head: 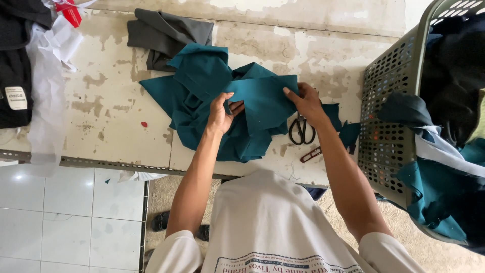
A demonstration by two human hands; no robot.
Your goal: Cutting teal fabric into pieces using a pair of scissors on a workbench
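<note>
Worn table (116, 101): both hands pinch teal cloth (262, 98).

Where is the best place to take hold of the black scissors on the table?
Probably by the handle loops of the scissors, coming from the person's side. The loops point toward the table's near edge and lie bare, while the blades run up under the right hand.
</note>
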